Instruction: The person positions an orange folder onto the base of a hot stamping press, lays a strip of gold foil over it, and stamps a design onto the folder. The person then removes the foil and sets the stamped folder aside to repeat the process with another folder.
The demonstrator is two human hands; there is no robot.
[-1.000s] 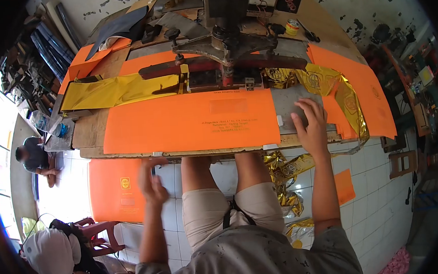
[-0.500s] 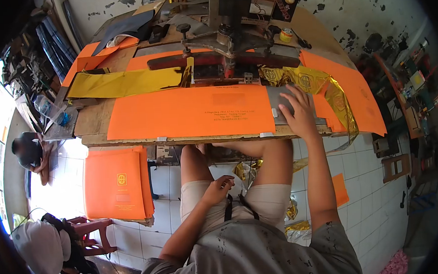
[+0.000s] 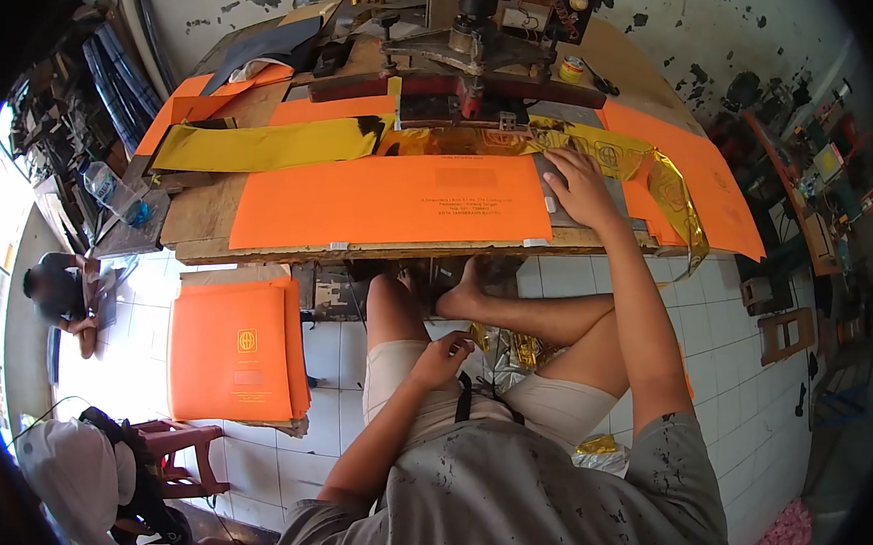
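An orange printed sheet [image 3: 352, 203] lies flat along the front of the wooden table, beneath the front of a heavy press [image 3: 469, 66]. My right hand [image 3: 581, 189] rests with fingers stretched out on the grey plate at the sheet's right end, fingertips by the gold foil [image 3: 604, 152]. That foil runs under the press and hangs over the table's right edge. A wider yellow-gold strip [image 3: 269, 146] extends to the left. Over my lap, my left hand [image 3: 444, 360] is closed with curled fingers; anything inside is hidden.
A stack of orange printed folders [image 3: 231, 345] stands left of my legs. More orange sheets [image 3: 691, 177] lie at the table's right. A small tin [image 3: 571, 68] sits behind the press. Another person [image 3: 58, 296] is at far left, and a person [image 3: 80, 484] sits nearer.
My right hand's fingertips have come nearer the gold foil. My right leg has swung outward, bringing the foot into view. More foil shows under the press, and the camera view has shifted.
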